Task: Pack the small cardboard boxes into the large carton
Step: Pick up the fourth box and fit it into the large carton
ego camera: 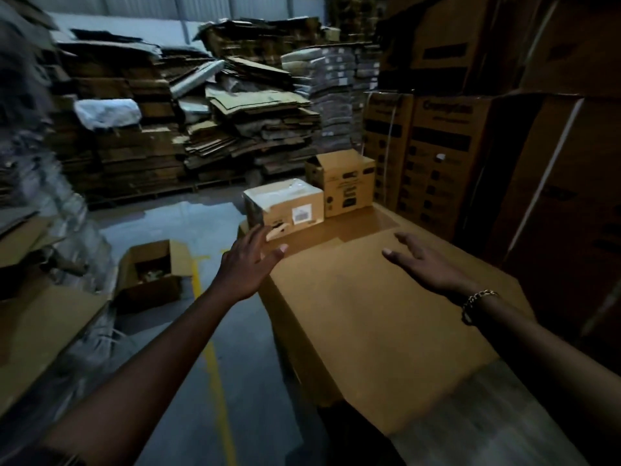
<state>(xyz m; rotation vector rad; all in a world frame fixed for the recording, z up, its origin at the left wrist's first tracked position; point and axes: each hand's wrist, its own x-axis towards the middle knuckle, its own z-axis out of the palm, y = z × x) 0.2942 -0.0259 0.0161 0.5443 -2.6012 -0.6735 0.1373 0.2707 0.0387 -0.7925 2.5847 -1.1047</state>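
Large carton [379, 317] nearest, closed top, long axis running away from camera. Left hand [247, 264]: grip spread, empty, beside taped small box [285, 205]. Right hand [425, 264]: grip spread, empty, over carton top. Printed small box [346, 181] behind.

"Crompton" on stacked carton [447, 142]

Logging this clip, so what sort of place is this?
Probably a warehouse or packing store: heaps of flattened brown cardboard, tall stacked printed brown cartons, and a grey concrete floor with a yellow painted line.
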